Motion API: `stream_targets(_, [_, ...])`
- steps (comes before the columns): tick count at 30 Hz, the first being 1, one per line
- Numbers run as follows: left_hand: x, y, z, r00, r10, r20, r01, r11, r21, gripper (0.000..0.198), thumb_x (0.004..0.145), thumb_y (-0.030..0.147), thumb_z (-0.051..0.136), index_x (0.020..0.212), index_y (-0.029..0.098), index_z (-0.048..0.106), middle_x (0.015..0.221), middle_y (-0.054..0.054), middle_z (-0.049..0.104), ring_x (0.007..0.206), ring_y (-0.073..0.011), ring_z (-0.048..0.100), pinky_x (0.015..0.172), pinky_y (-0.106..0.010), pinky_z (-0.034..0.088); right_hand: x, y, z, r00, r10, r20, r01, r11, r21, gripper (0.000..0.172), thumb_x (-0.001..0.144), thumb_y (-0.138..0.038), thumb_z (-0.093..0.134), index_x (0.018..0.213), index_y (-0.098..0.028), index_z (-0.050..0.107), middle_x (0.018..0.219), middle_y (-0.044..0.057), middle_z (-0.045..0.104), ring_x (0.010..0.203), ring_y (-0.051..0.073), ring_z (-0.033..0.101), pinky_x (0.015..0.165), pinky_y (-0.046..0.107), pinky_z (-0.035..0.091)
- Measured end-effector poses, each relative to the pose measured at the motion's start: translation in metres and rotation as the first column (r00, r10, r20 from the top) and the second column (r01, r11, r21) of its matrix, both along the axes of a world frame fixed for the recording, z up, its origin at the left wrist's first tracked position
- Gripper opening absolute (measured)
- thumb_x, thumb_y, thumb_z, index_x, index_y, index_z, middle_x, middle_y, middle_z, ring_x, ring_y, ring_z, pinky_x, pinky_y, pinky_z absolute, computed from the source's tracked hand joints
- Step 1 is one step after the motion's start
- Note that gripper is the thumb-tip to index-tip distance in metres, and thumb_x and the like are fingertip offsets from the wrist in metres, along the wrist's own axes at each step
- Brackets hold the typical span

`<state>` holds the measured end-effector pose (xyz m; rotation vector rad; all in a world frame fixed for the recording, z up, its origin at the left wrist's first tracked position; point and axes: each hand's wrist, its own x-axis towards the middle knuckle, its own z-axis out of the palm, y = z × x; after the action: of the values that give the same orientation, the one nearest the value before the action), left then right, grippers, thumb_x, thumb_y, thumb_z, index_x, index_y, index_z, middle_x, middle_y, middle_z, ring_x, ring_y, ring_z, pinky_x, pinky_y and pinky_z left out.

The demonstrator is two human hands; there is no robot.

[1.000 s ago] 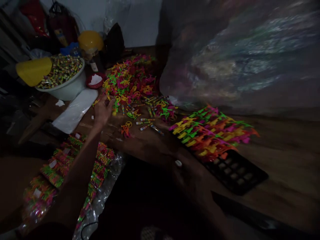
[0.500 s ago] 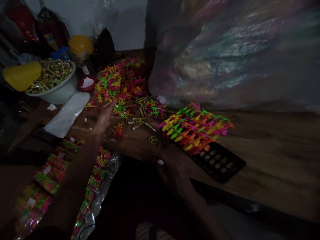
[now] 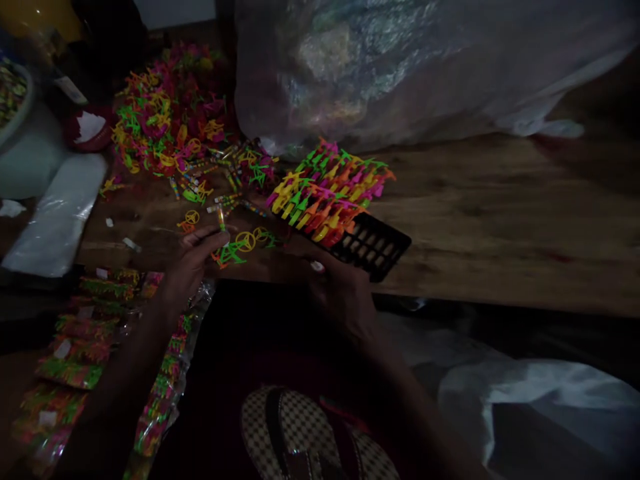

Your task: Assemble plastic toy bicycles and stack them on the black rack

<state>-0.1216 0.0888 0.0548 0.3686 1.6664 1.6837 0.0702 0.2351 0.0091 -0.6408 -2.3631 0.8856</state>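
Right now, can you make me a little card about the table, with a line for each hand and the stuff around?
Left hand: pinches a tube, pale end up
Right hand: near the rack; small white thing at its fingertips, too dark to identify
Rack: black, partly filled with bright toys
Pile: pink, green, yellow and orange pieces
Bowl: red, something white inside
Tub: pale, cut off by the picture's left edge
Table: brown
Light: dim
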Motion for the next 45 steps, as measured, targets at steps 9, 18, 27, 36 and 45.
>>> stream_targets(9, [0.027,0.003,0.007,0.735,-0.673,-0.079,0.548,0.659,-0.515,0.038,0.081,0.051,0.065,0.096,0.017,0.073,0.078,-0.003,0.070,0.053,-0.0123,0.057,0.045,-0.021,0.040,0.008,-0.013,0.018,0.986,0.114,-0.125,-0.086,0.973,0.215,0.035,0.089,-0.013,0.045,0.119,-0.019,0.063,0.109,0.010,0.072,0.098,0.021,0.069,0.079,0.030,0.056])
stream_targets(18, [0.039,0.041,0.005,0.702,-0.708,-0.077,0.606,0.650,-0.458,0.024,0.079,0.034,0.071,0.096,0.017,0.072,0.077,-0.001,0.068,0.061,-0.0109,0.056,0.052,-0.019,0.042,0.025,-0.007,0.005,0.935,0.257,0.243,-0.318,0.913,0.257,0.052,0.088,-0.015,0.047,0.140,-0.015,0.056,0.116,0.011,0.071,0.078,0.019,0.069,0.054,0.025,0.046])
stream_targets(27, [0.044,0.030,-0.005,0.855,-0.516,0.049,0.517,0.840,-0.165,0.060,0.086,0.068,0.055,0.116,0.017,0.067,0.093,-0.009,0.067,0.075,-0.0151,0.061,0.056,-0.020,0.045,0.032,0.002,0.010,0.989,0.098,0.111,-0.117,0.976,0.183,0.024,0.094,-0.020,0.051,0.108,-0.018,0.071,0.102,0.007,0.072,0.080,0.016,0.067,0.060,0.023,0.044])
stream_targets(36, [0.049,0.057,0.011,0.625,-0.695,-0.356,0.623,0.719,-0.308,0.032,0.094,0.044,0.056,0.088,0.015,0.071,0.084,-0.001,0.068,0.076,-0.0124,0.059,0.069,-0.022,0.043,0.051,0.002,0.029,0.963,0.266,-0.041,-0.245,0.803,-0.543,0.033,0.096,-0.043,0.052,0.092,-0.015,0.068,0.073,0.001,0.061,0.064,0.013,0.052,0.057,0.022,0.041])
stream_targets(45, [0.073,0.075,0.019,0.604,-0.528,-0.597,0.396,0.849,-0.351,0.027,0.087,0.037,0.061,0.073,0.015,0.069,0.061,0.003,0.057,0.055,-0.0079,0.047,0.053,-0.020,0.033,0.056,-0.003,0.018,0.999,-0.005,-0.034,-0.007,0.947,-0.322,0.028,0.097,-0.037,0.050,0.100,-0.015,0.068,0.090,0.006,0.068,0.079,0.017,0.062,0.071,0.026,0.049])
